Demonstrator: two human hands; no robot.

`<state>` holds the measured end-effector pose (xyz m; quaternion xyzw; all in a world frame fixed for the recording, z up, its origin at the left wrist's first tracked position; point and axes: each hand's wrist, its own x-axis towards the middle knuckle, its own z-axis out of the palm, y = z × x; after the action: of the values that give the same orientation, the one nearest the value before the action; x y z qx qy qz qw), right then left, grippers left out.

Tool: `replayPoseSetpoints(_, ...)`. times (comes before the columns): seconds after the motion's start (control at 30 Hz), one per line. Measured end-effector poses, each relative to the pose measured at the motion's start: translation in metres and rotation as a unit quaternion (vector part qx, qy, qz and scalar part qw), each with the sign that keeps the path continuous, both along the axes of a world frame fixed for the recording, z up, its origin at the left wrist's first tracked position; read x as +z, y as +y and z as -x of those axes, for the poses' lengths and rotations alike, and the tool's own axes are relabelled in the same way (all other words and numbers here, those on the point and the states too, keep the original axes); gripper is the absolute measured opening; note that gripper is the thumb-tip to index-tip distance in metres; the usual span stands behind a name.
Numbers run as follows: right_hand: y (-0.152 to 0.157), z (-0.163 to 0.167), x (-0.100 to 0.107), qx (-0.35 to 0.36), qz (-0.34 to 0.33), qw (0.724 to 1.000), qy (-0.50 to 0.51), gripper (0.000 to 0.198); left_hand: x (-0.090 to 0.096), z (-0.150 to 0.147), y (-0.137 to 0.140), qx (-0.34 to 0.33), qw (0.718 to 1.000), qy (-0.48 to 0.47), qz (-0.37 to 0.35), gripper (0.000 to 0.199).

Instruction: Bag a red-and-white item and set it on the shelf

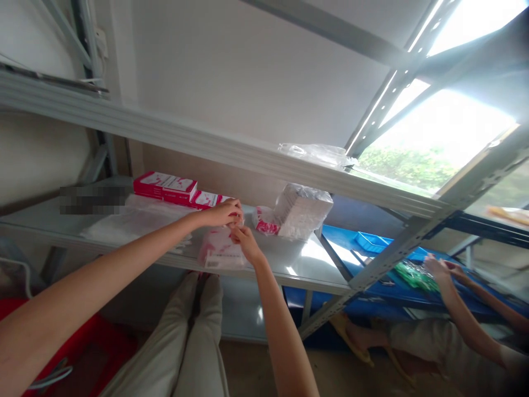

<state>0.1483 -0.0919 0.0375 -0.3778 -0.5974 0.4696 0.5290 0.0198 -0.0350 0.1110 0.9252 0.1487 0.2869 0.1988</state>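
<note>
Head view, directed forward and down at a grey shelf (291,270), with two bare forearms reaching in from below. Near the front edge of the shelf, a clear plastic bag (223,248) with pink-and-white contents and a barcode-like patch on its lower part. Left hand (226,213): at the upper end of the bag, fingers bent and drawn together in a narrow pinch on the plastic. Right hand (244,241): just beside the left and nearer the viewer, fingers curled in, likewise pinching the top of the bag; exact placing of the fingertips impossible to tell through blur and overlap. Behind the left hand, pink-and-white boxes (165,186) in a row toward the wall, some higher than others. To the left of the bag, flat clear plastic (132,220) spread on the shelf in front of the boxes. To the right of the hands, a white box wrapped in clear film (303,209), beside a small pink-and-white packet (266,220). Overhead, a grey crossbeam (206,148), with crumpled clear film (312,154) along its top; at upper right, a bright window (446,132). Beyond the slanting metal post (394,253), a co-worker's hands (436,266) at green packaging (415,275), near a blue tray (372,242). Below, light trousers (202,342); at lower left, a red object (111,333).
</note>
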Motion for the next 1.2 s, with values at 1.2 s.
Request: replayPoseSetpoints(1.2, 0.016, -0.017, -0.025, -0.097, -0.088, 0.977, -0.169, 0.045, -0.09, 0.012, -0.028, 0.136, 0.976, -0.13, 0.11, 0.051)
